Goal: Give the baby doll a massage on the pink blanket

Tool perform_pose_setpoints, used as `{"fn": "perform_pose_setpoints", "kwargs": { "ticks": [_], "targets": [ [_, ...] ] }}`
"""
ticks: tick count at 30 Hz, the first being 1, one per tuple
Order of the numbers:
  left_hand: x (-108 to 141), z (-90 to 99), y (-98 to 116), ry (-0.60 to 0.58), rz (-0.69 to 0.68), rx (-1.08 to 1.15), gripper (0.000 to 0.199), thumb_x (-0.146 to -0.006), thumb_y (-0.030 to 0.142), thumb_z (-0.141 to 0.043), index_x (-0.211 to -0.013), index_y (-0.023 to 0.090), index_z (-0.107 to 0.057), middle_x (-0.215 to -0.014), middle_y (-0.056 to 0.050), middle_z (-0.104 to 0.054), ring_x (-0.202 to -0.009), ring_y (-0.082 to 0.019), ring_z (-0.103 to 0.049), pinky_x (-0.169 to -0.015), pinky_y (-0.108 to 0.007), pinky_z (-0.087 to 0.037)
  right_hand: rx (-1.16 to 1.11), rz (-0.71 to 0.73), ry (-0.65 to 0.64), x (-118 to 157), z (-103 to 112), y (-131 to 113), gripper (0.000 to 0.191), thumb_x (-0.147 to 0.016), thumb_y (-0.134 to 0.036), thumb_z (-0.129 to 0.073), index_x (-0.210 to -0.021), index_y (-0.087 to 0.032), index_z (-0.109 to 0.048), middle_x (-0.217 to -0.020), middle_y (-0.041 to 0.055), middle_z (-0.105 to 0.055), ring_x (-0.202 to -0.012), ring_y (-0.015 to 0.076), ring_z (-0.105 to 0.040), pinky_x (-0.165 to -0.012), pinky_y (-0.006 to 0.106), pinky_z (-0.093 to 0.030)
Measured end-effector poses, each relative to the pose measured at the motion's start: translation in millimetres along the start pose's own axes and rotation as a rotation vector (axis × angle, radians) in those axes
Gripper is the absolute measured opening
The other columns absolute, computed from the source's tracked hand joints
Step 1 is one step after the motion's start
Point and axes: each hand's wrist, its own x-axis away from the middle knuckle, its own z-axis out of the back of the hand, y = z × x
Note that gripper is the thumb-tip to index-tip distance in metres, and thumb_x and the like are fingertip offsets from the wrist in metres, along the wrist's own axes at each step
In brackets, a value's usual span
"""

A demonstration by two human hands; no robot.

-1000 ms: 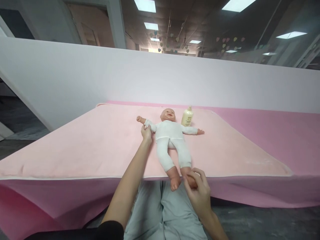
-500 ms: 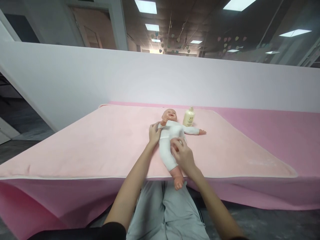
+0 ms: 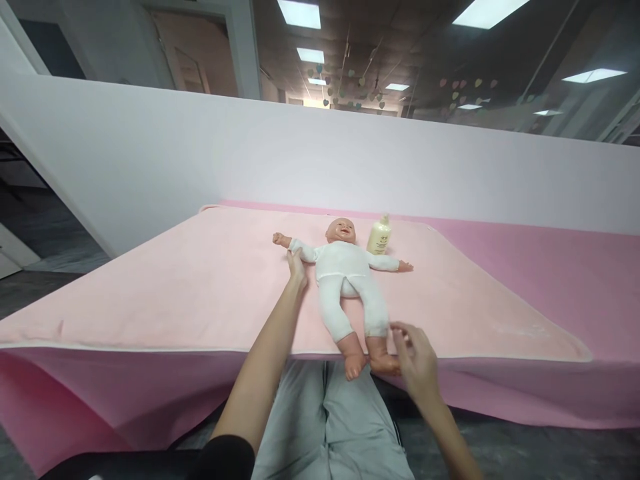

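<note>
A baby doll [image 3: 343,260] with a white cloth body lies on its back on a pale pink blanket [image 3: 200,287]. Its arms are spread and its legs hang down towards me, the feet past the table's front edge. My left hand [image 3: 297,268] is closed around the doll's outstretched arm on the left, near the wrist; part of the grip is hidden. Beside the lower leg on the right is my right hand [image 3: 417,357], its fingers loosely bent and apart, holding nothing. A pale yellow pump bottle [image 3: 379,236] stands near the doll's head.
Under the blanket, a darker pink cover [image 3: 565,280] drapes over the table's front. A white partition [image 3: 320,157] rises behind, with glass above it. My legs [image 3: 325,420] in grey trousers are close against the front edge.
The doll's left-side arm has gone from bent by its face to stretched outward, with my left hand. Its other leg, folded up before, is now straight; my right hand has moved down and right, off it.
</note>
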Motion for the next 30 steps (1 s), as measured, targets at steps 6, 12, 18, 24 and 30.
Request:
{"fn": "perform_pose_setpoints", "kwargs": {
  "ticks": [6, 12, 18, 24, 30],
  "targets": [
    [3, 4.2, 12, -0.001, 0.225, 0.172, 0.021, -0.087, 0.027, -0.052, -0.107, 0.019, -0.054, -0.088, -0.006, -0.064, -0.080, -0.019, -0.066, -0.077, -0.036, -0.057, -0.821, -0.749, -0.259, -108, -36, 6, 0.016, -0.088, -0.025, -0.051, -0.093, -0.014, -0.062, -0.094, 0.0065, -0.068, -0.086, 0.0144, -0.064, -0.078, 0.023, -0.053],
    [3, 6.1, 14, -0.039, 0.323, 0.236, 0.012, -0.087, 0.025, -0.053, -0.095, 0.015, -0.056, -0.081, -0.007, -0.065, -0.076, -0.020, -0.067, -0.072, -0.038, -0.060, -0.935, -0.970, -0.194, -182, -98, 23, 0.020, -0.093, -0.025, -0.044, -0.094, -0.012, -0.059, -0.071, 0.0048, -0.065, -0.070, 0.0149, -0.064, -0.072, 0.026, -0.055],
    [-3, 8.7, 11, -0.099, 0.329, 0.245, 0.010, -0.088, 0.016, -0.050, -0.095, 0.014, -0.055, -0.079, -0.007, -0.066, -0.071, -0.019, -0.068, -0.068, -0.035, -0.061, -1.265, -0.859, -0.171, -210, -119, 50, 0.038, -0.095, -0.041, -0.037, -0.108, -0.012, -0.057, -0.091, 0.0090, -0.068, -0.089, 0.0176, -0.065, -0.084, 0.032, -0.057],
    [-16, 17.2, 17, -0.181, 0.426, 0.147, 0.019, -0.089, 0.016, -0.052, -0.107, 0.011, -0.054, -0.090, -0.013, -0.068, -0.088, -0.025, -0.070, -0.074, -0.039, -0.062, -1.367, -0.855, 0.068, -222, -92, 79, 0.028, -0.090, -0.036, -0.045, -0.109, -0.018, -0.052, -0.105, 0.0059, -0.063, -0.099, 0.0139, -0.063, -0.091, 0.033, -0.055],
    [-23, 27.0, 18, -0.277, 0.318, -0.002, 0.035, -0.078, 0.005, -0.063, -0.109, 0.018, -0.051, -0.103, -0.013, -0.067, -0.096, -0.028, -0.070, -0.082, -0.046, -0.060, -1.216, -0.899, 0.040, -226, -84, 84, 0.020, -0.086, -0.031, -0.047, -0.103, -0.020, -0.052, -0.110, 0.0063, -0.059, -0.103, 0.0148, -0.060, -0.095, 0.038, -0.053]
  ]
}}
